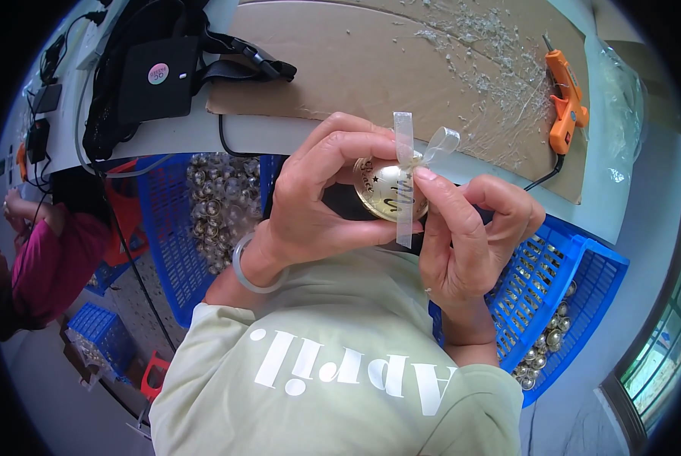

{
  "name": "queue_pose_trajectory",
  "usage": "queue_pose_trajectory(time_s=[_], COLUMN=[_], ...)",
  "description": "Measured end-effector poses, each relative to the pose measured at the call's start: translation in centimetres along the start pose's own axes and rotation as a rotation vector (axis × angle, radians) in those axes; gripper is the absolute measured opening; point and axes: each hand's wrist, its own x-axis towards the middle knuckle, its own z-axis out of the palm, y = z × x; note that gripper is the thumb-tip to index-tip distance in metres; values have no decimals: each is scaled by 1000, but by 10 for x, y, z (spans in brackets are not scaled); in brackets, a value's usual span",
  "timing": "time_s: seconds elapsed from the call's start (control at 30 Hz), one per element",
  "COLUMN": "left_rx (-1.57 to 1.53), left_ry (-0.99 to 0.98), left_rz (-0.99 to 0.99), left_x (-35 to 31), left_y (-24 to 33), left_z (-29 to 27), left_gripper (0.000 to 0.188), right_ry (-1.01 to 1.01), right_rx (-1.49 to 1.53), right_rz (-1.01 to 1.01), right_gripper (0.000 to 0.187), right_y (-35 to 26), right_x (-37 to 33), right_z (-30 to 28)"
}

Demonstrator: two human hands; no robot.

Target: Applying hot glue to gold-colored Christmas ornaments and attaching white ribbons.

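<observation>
A round, shiny gold ornament point(381, 185) with dark lettering and small stars is held up before my chest. My left hand point(314, 190) grips it by the rim, fingers above and thumb below. A sheer white ribbon point(405, 220) is tied in a bow at its top, one strip hanging down across the face and a loop standing out to the right. My right hand point(469, 228) is closed at the bow, its index fingertip pressed to the ribbon near the knot. Its other fingers are curled in.
An orange glue gun point(565, 102) lies on the cardboard sheet point(317, 45), near scattered glue strands point(500, 68). A black bag point(158, 76) with straps sits at the left. Blue crates point(165, 235) of ornaments stand on both sides. Another person in a magenta sleeve point(59, 254) sits far left.
</observation>
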Motion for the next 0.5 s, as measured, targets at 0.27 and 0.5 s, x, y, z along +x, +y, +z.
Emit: queue_pose_trajectory(time_s=[0.27,0.5], left_rx=[18,-5], left_ry=[-29,-16], left_rz=[3,-12], left_x=[-1,-1], left_y=[-1,-2], left_z=[-3,-2], left_gripper=[58,57], right_ry=[-12,12], right_rx=[33,57], right_rz=[22,22], right_gripper=[21,19], right_y=[0,-2], right_x=[5,4], right_z=[2,2])
